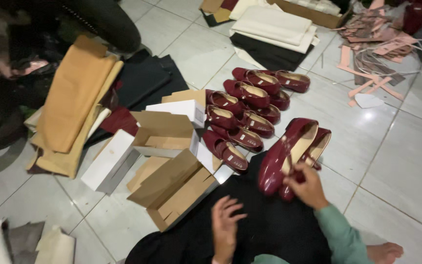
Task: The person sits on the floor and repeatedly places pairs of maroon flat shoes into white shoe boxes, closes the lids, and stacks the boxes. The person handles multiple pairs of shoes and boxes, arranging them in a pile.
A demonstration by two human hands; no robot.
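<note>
My right hand (307, 185) grips a pair of glossy dark red shoes (289, 151) with cream insoles, held together above my lap. My left hand (224, 226) hovers over my black garment (264, 230) with fingers spread, holding nothing. Just left of it lies an open brown cardboard shoebox (174, 190). On the tiled floor beyond, several more dark red shoes (250, 110) lie in rows.
More shoeboxes (164, 132) and a white lid (108, 160) lie to the left. Tan fabric sheets (72, 105) and dark cloth are piled further left beside another seated person (35, 44). Cream sheets (274, 27) and pink scraps (377, 41) lie at the back. My bare foot (384, 253) is bottom right.
</note>
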